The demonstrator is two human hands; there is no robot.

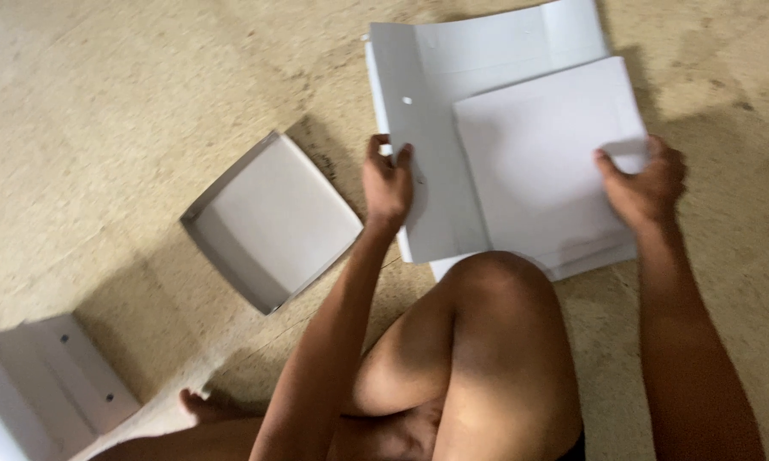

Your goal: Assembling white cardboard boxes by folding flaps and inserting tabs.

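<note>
The left hand [388, 183] pinched the left edge of the white cardboard sheet [427, 128] on the floor [103, 102]; the right hand [645, 183] gripped, seemingly closed, the smaller white stack's [538, 162] right edge.

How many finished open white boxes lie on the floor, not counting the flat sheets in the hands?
1 for certain: the open white box left of the left hand. A second white piece at the bottom-left corner is partly cut off, so it may be another.

Two hands [388, 183] [645, 183], one folded box tray [273, 222], several flat white cardboard sheets [538, 154].
</note>
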